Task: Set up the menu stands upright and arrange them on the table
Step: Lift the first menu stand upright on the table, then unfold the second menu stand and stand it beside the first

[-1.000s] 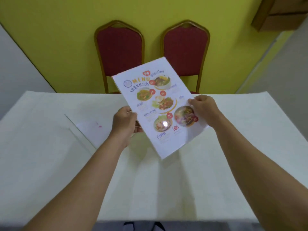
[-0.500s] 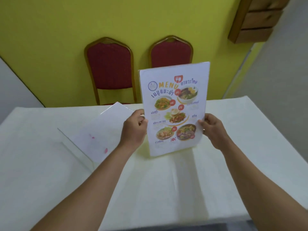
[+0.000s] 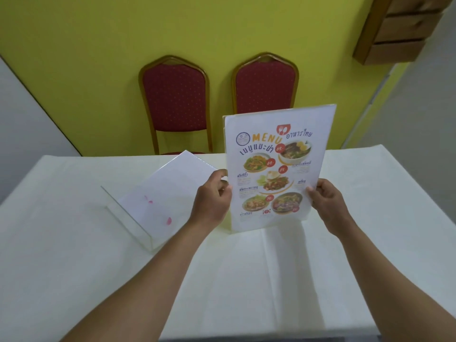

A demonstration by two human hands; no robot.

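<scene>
A clear acrylic menu stand (image 3: 274, 166) with a colourful food menu sheet stands nearly upright on the white table (image 3: 246, 280), its bottom edge on the cloth. My left hand (image 3: 213, 197) grips its left edge. Its right edge is pinched by my right hand (image 3: 325, 206). A second menu stand (image 3: 160, 193) lies flat on the table to the left, its plain white back up, with its clear base lip toward me.
Two red padded chairs (image 3: 176, 104) with gold frames stand behind the table against the yellow wall. A wooden shelf unit (image 3: 399, 28) hangs at the upper right. The table's near edge runs along the bottom of the view.
The menu stand has been turned from a tilted, raised pose to upright with its bottom edge on the table. Both hands have slid lower along its side edges.
</scene>
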